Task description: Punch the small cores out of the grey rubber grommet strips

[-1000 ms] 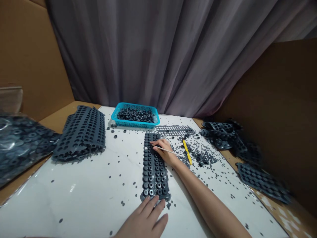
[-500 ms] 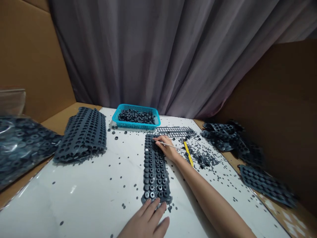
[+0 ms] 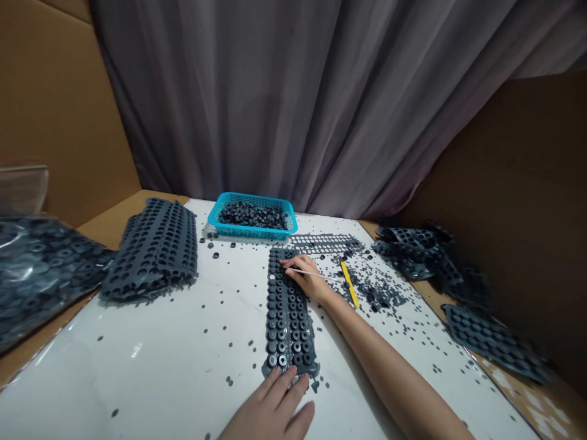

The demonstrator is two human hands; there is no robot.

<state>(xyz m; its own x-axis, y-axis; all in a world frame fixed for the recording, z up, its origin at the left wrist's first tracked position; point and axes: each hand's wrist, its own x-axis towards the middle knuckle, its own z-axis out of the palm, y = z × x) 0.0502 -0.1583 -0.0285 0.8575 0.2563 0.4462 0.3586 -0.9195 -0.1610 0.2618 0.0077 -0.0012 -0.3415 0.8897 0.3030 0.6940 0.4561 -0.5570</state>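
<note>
Head view: a white tabletop (image 3: 183, 354) strewn with small dark discs, densest at right, is backed by a grey curtain (image 3: 257, 98) and flanked by brown panels. At its centre, a dark studded strip (image 3: 291, 318) is touched at its near end by the flat, open left hand (image 3: 273, 406); over its far part, a thin white stick (image 3: 316, 275) is pinched in the right hand (image 3: 307, 278). Beyond stands a blue basket (image 3: 252, 232).

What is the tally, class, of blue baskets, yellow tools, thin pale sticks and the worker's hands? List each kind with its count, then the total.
Blue basket: 1
Yellow tool: 1
Thin pale stick: 1
Hands: 2 (left hand, right hand)
Total: 5
</note>
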